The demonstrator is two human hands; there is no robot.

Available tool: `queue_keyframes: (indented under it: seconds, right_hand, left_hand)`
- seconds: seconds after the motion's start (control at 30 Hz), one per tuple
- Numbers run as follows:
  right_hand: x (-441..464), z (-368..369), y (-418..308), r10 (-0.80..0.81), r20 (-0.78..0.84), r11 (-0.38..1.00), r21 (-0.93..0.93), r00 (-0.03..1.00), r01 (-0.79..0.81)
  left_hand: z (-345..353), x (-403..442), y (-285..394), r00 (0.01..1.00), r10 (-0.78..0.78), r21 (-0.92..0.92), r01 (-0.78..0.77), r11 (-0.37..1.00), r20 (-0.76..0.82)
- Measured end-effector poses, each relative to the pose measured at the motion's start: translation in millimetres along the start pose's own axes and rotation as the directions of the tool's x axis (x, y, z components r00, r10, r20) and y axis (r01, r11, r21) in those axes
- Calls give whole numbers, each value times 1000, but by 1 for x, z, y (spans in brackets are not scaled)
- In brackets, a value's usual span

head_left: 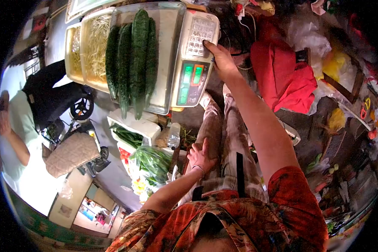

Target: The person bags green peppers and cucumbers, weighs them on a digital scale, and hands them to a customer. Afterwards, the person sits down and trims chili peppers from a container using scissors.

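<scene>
My right hand (223,62) reaches forward to the digital scale, one finger stretched onto a key of its keypad (196,35); its other fingers are partly hidden. Beside the keys, the green-lit display (189,84) shows digits too small to read. Several long dark green cucumbers (140,54) lie side by side on the scale's pan (167,50), their ends overhanging the near edge. My left hand (201,158) rests on my leg with its fingers spread, holding nothing.
Trays of bean sprouts (97,46) stand left of the scale. Nearer are a white foam box (149,126) of green vegetables, a bagged leafy bundle (149,164) and a plastic bottle (174,135). Red cloth (277,77) lies right. At left are another person (19,134) and a scooter (77,147).
</scene>
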State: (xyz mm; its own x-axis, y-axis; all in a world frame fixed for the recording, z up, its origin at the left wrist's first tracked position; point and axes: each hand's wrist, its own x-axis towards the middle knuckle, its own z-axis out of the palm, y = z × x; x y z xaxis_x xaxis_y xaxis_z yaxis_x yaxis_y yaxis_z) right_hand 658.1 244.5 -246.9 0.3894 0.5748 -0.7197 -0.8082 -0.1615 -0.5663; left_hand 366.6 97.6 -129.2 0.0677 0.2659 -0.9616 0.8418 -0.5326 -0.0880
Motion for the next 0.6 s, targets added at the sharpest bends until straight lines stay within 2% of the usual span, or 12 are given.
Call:
queue_keyframes:
  seconds: [0.1, 0.3, 0.43, 0.5, 0.6]
  right_hand:
    - [10, -9, 9, 1, 14, 999, -50, 1000, -1]
    - [11, -21, 20, -63, 93, 997, -37, 994, 67]
    - [3, -20, 14, -46, 112, 999, -11, 993, 47]
    - [-2, -17, 11, -100, 163, 995, 28, 982, 96]
    - [-4, -12, 9, -92, 130, 995, 43, 987, 87]
  left_hand:
    - [-1, 0, 1, 1000, 1, 18, -1, 1000, -14]
    - [-8, -4, 5, 1000, 0, 20, 0, 1000, -12]
    - [-6, -2, 3, 999, 11, 20, -10, 1000, -30]
    - [-5, -2, 3, 999, 10, 17, -10, 1000, -31]
    - [-5, -2, 3, 1000, 7, 6, -7, 1000, -20]
